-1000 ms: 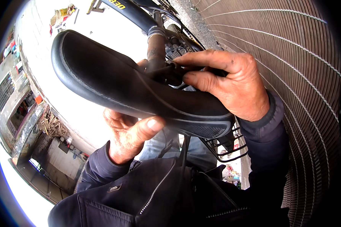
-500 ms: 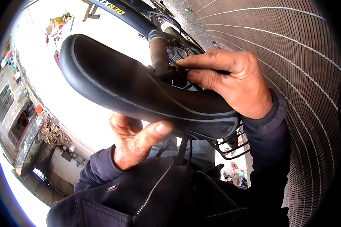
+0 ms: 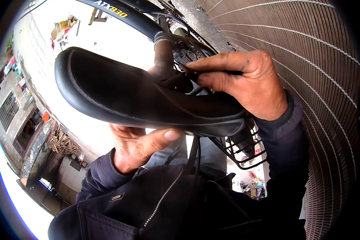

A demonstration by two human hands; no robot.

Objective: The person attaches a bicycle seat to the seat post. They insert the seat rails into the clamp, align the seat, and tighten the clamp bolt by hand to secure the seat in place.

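The saddle [image 3: 148, 100], atop its seatpost [image 3: 164, 60], is cradled from below by the left hand [image 3: 138, 146], thumb pressed to its edge, while a dark tool [image 3: 196, 74] is pinched shut in the right hand [image 3: 248, 82] at the clamp, apparently being adjusted.

A single head-worn fisheye view looks steeply down over the person's own chest, very close to the work: the black bicycle saddle [image 3: 148, 100] fills the middle of the picture, with the left hand [image 3: 138, 146] under it and the right hand [image 3: 248, 82] beside it at upper right. The dark jacket [image 3: 180, 204] enters from the lower edge. Straight lines bow toward the round black rim; the ribbed metal shutter [image 3: 324, 80] curves along the right, pale ground on the left.
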